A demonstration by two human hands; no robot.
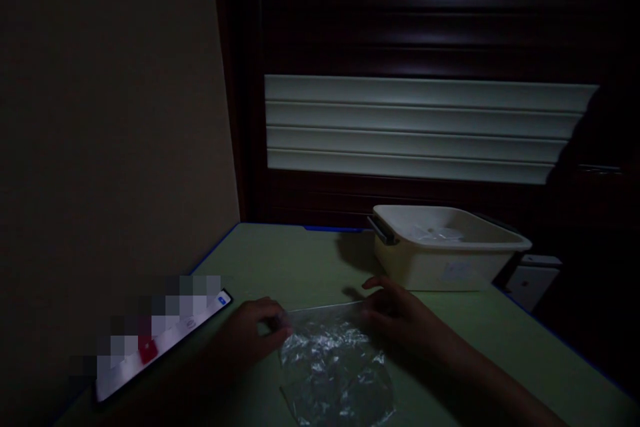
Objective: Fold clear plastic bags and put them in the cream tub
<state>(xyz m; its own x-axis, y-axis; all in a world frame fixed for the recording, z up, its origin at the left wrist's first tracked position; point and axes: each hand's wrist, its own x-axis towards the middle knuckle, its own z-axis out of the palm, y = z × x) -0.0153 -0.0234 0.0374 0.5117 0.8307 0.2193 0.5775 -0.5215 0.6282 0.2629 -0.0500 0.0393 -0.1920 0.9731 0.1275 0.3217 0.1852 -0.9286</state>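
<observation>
A clear plastic bag (pixel 340 367), crinkled and shiny, hangs or lies over the table between my hands. At its upper left corner my left hand (pixel 257 330) pinches the edge between thumb and fingers. My right hand (pixel 387 310) grips the upper right corner, with the index finger lifted away from the others. The top edge of the bag runs fairly straight from one hand to the other. Its lower end reaches the bottom of the view. I cannot tell whether the bag holds anything.
Behind my right hand stands a cream plastic bin (pixel 445 263) with dark handles and clear plastic inside. A lit tablet or phone (pixel 185 323) is at the left of the green table (pixel 280 263). A white box (pixel 533 280) sits beyond the right edge. The room is dim.
</observation>
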